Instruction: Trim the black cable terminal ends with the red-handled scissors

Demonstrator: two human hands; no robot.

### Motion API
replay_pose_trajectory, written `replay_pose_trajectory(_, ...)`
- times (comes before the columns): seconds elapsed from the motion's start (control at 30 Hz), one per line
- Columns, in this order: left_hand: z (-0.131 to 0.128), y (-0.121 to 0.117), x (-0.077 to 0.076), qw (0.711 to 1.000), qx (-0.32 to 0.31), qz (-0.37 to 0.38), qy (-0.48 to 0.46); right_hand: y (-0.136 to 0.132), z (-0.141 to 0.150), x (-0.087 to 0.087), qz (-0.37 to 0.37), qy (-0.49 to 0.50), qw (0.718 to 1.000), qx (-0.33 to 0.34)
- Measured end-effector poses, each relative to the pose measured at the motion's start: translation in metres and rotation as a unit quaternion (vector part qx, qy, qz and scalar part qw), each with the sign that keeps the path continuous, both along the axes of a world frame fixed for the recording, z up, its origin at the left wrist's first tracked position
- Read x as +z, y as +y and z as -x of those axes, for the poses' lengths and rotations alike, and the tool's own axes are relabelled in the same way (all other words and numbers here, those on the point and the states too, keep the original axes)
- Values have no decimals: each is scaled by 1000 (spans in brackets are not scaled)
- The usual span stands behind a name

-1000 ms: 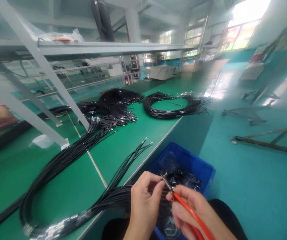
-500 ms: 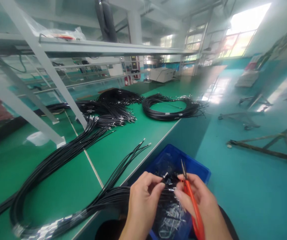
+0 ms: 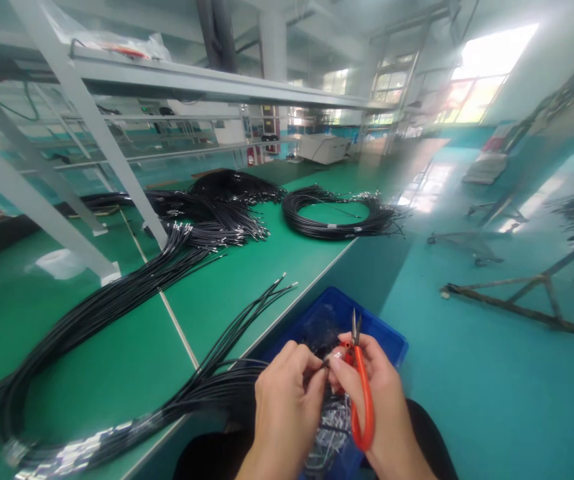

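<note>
My left hand [image 3: 287, 393] is closed in a pinch on the thin end of a black cable, in front of my body. Close against it on the right, my right hand [image 3: 381, 393] has its thumb and fingertips at that same cable end. Red-handled scissors [image 3: 365, 400] lie in the right palm, their slim metal tips pointing up and slightly parted. A small red piece shows by the right fingertips, too small to make out. The bundle of black cables [image 3: 231, 387] runs from the left hand onto the table. Beneath both hands sits a blue bin [image 3: 389, 337] holding clear and silvery bits.
On the green table [image 3: 247, 300] lie a coiled cable bundle [image 3: 311, 230] and further heaps of black cables [image 3: 237, 187]. White shelf posts [image 3: 94, 127] rise at the left, near a white roll [image 3: 61, 265]. A wheeled stand [image 3: 517, 303] is on the floor at right.
My right hand has moved left, bringing its fingertips to the cable end at my left hand. The scissors have come along and stand more upright. The whole view has shifted slightly.
</note>
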State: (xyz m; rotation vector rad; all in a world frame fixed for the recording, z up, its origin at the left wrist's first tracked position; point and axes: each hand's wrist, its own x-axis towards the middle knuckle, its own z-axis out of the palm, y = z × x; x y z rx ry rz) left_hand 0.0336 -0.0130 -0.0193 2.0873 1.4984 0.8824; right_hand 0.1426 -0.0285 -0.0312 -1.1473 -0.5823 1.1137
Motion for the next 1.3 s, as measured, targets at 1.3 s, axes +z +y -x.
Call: replay_pose_trajectory(1.3, 10, 8, 6, 961, -40, 155, -224, -4, 6, 7, -27, 99, 991, 82)
